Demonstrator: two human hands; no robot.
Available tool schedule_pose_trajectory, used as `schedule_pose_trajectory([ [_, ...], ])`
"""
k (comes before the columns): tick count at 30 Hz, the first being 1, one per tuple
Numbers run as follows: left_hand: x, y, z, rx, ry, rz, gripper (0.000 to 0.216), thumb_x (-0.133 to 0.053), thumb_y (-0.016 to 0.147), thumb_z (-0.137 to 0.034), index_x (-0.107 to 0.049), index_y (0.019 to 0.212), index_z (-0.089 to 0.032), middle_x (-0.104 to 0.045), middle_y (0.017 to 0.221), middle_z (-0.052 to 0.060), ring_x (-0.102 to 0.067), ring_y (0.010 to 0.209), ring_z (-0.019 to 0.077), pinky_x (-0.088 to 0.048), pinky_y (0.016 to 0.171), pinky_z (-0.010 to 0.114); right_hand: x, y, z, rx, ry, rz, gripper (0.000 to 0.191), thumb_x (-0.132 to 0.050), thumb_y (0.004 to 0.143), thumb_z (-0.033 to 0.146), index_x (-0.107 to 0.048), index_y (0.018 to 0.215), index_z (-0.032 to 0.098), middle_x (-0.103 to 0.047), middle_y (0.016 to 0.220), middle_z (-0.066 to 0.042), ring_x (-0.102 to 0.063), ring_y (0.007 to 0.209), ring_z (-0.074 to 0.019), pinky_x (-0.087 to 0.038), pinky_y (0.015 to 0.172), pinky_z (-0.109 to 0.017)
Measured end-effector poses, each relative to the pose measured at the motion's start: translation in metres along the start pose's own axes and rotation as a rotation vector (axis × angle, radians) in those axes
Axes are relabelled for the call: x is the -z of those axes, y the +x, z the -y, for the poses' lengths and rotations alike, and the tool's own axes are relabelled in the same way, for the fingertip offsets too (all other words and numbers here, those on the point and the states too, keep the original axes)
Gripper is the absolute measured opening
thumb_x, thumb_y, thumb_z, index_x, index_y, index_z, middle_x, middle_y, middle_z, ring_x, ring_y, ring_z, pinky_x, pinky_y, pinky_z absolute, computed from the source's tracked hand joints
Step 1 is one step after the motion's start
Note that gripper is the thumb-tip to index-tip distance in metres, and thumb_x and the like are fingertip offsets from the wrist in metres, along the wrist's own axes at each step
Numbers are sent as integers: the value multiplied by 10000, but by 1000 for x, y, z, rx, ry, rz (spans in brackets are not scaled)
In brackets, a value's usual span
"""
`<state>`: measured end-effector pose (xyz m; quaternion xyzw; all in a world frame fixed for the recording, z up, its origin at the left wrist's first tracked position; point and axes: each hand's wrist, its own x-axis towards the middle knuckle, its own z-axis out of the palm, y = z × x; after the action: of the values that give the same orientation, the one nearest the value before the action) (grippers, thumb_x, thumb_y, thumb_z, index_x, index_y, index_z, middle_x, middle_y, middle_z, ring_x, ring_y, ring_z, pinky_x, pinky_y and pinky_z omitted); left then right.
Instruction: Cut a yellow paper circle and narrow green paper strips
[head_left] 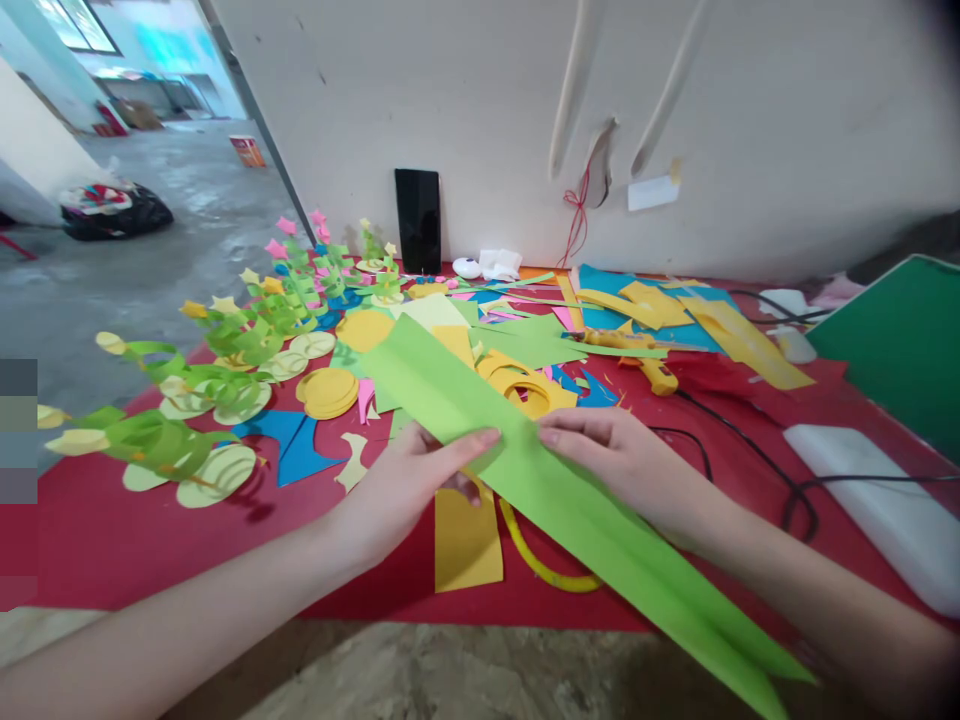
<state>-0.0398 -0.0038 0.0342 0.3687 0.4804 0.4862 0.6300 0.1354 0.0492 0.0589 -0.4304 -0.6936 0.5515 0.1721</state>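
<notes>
A long light-green paper strip [592,525] slants across the front of the table, from upper left to lower right, folded lengthwise at its near end. My left hand [420,475] pinches its lower left edge, thumb on top and fingers underneath. On the opposite edge, my right hand [619,445] grips the strip between thumb and fingers. Beneath it lie a yellow paper piece [466,545] and a yellow ring [551,575], partly hidden. Cut yellow rings [499,370] and a stack of yellow discs [328,392] rest just beyond my hands.
Curly green paper plants [247,335] on pale discs line the left side. A yellow glue gun [656,375] with a black cable lies right of centre. A white block [874,510] and green board [900,350] stand right. A phone [418,220] leans against the wall.
</notes>
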Motion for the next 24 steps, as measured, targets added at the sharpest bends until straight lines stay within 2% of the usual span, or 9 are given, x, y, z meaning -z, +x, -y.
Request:
schedule_pose_trajectory([
  [2, 1, 0, 0, -11, 19, 6, 116, -638, 732, -270, -653, 816, -190, -649, 779, 9, -565, 635, 127, -441, 499, 201, -5, 1, -1, -24, 133, 98, 116, -579, 733, 251, -620, 781, 154, -606, 727, 17, -547, 636, -84, -431, 577, -176],
  [4, 2, 1, 0, 2, 18, 7, 132, -625, 741, -294, -661, 788, -176, -658, 770, 21, -567, 637, 131, -431, 514, 203, -10, 0, -2, -49, 204, 167, 97, -621, 693, 219, -618, 749, 139, -561, 646, 36, -496, 559, -57, -399, 523, -158],
  [7, 5, 1, -1, 27, -21, -11, 148, -624, 740, -316, -665, 737, -174, -665, 750, 16, -566, 623, 123, -413, 514, 197, -15, -1, -2, -45, 207, 170, 117, -646, 671, 218, -604, 638, 113, -450, 528, 58, -372, 463, -24, -299, 428, -141],
  [10, 5, 1, -1, 28, -37, -14, 143, -623, 746, -311, -670, 750, -176, -673, 773, 17, -576, 647, 128, -429, 544, 205, -17, -1, -1, -58, 296, 183, 138, -660, 661, 241, -633, 709, 114, -551, 621, 25, -466, 531, -49, -373, 491, -157],
  [13, 1, -2, 0, 48, -36, 16, 146, -630, 746, -296, -675, 797, -166, -679, 829, 34, -598, 740, 161, -461, 663, 246, -19, 0, -2, -90, 356, 198, 203, -667, 654, 282, -652, 782, 126, -637, 757, -24, -561, 628, -100, -444, 574, -204],
  [16, -3, -3, -1, 52, -79, 29, 143, -636, 744, -284, -680, 812, -165, -685, 857, 40, -609, 810, 179, -470, 734, 262, -20, 0, -5, -102, 327, 195, 198, -671, 650, 308, -660, 710, 120, -642, 691, -27, -564, 579, -100, -448, 550, -206],
  [20, 4, 3, -10, 13, -126, -155, 125, -677, 701, -280, -683, 761, -171, -694, 811, 22, -625, 756, 151, -490, 655, 204, -17, -12, -6, -39, 212, 253, 196, -670, 656, 323, -674, 660, 127, -641, 704, -27, -573, 614, -116, -445, 528, -201],
  [22, 10, 8, -17, -4, -109, -260, 176, -690, 682, -286, -677, 807, -163, -689, 849, 28, -627, 751, 152, -501, 628, 205, -14, -26, -5, 41, 135, 358, 186, -658, 675, 315, -687, 670, 131, -649, 728, -30, -586, 658, -130, -455, 561, -207],
  [24, 16, 13, -23, -24, -104, -298, 253, -681, 688, -296, -663, 892, -148, -674, 927, 55, -626, 794, 175, -520, 655, 240, -10, -42, -6, 129, 54, 496, 186, -627, 713, 305, -684, 647, 141, -660, 713, -35, -599, 669, -132, -461, 596, -206],
])
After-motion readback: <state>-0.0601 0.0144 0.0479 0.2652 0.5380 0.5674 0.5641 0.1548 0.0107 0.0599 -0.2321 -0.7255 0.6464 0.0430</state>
